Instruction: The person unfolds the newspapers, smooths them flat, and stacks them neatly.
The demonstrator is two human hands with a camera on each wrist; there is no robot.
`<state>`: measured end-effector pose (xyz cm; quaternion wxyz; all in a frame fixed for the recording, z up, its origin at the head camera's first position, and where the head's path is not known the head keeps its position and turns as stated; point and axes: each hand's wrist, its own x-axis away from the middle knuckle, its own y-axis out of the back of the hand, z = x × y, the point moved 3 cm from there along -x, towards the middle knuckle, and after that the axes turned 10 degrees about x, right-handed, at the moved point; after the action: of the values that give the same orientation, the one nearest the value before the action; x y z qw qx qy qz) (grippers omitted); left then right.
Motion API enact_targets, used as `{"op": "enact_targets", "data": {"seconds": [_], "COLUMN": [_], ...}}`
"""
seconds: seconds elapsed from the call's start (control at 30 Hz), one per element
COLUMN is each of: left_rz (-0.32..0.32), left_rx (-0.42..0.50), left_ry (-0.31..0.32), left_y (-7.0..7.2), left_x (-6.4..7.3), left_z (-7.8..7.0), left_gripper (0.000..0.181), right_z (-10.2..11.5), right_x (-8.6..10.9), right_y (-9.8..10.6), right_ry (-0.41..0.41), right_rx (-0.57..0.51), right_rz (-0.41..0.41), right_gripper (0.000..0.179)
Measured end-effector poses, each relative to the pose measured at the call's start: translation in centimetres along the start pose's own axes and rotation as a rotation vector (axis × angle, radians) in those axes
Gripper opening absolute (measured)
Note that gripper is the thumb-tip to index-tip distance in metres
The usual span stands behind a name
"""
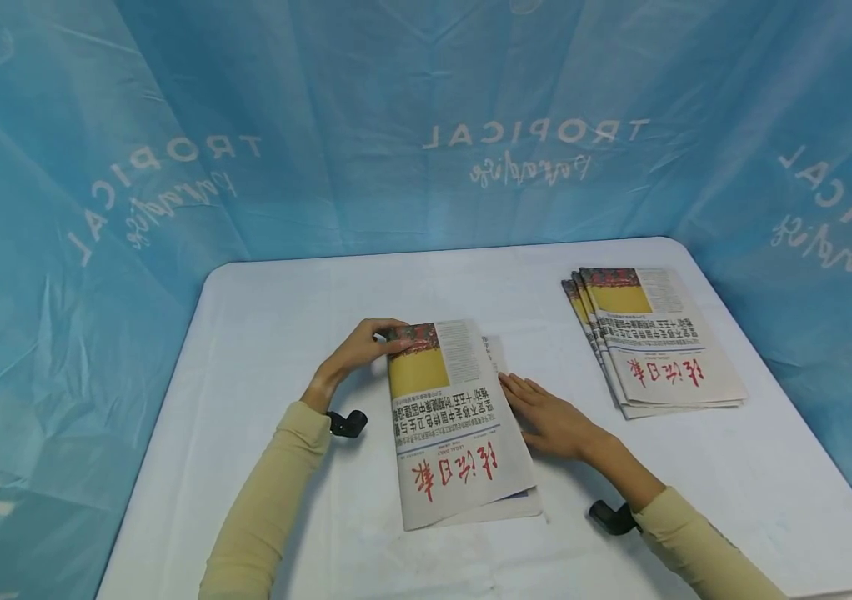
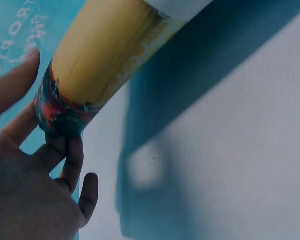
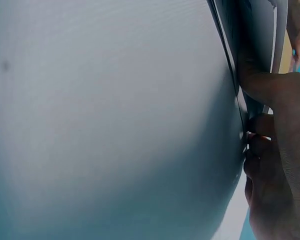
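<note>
A folded newspaper with red title characters and a yellow picture lies in the middle of the white table. My left hand holds its far left corner, the thumb over the top and the fingers at the folded side. In the left wrist view that side of the newspaper bulges in a rounded fold above the table, beside the left hand. My right hand rests along the right edge with extended fingers touching it. The right wrist view shows the right hand's thumb partly hidden among the paper layers.
A fanned stack of similar folded newspapers lies at the far right of the white table. Blue printed curtains surround the table's back and sides. Each wrist carries a small black camera.
</note>
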<state>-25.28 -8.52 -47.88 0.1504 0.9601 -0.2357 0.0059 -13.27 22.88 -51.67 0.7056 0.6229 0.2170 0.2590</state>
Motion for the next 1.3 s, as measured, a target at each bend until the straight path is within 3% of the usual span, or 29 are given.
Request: {"op": "enact_targets", "data": {"seconds": [0.13,0.23,0.47,0.8,1.07,1.17,1.3], "left_rz": [-0.01,-0.016,-0.014,-0.009,-0.024,-0.02,-0.011], "left_rx": [-0.02,0.015,0.112,0.146,0.103,0.062,0.003], "left_ry": [-0.017,-0.03,-0.009,0.015,0.087,0.084,0.023], "left_y": [-0.1,0.3,1.4,2.8,2.7,2.6,2.7], "left_x": [0.1,0.5,1.8,3.2,3.3,3.4,3.3], "left_z": [-0.1,-0.1,0.2,1.1,0.8,0.6,0.9], "left_gripper": [0.033,0.03,0.027,0.024,0.053,0.044,0.03], "right_z": [0.1,0.2,0.2,-0.2,-0.4,-0.5,-0.4], "right_x": [-0.1,-0.1,0.0,0.4,0.7,0.7,0.7], "right_y": [0.1,0.1,0.4,0.4,0.5,0.6,0.8], "right_ry": [0.001,-0.001,0.019,0.004,-0.013,-0.013,-0.005], "right_rx": [-0.008,-0.003,0.006,0.002,-0.023,-0.028,-0.025], "right_rz": [0.004,0.015,0.014,0.029,0.047,0.052,0.041], "right_gripper": [0.076,0.076,0.079,0.087,0.088,0.088,0.087]}}
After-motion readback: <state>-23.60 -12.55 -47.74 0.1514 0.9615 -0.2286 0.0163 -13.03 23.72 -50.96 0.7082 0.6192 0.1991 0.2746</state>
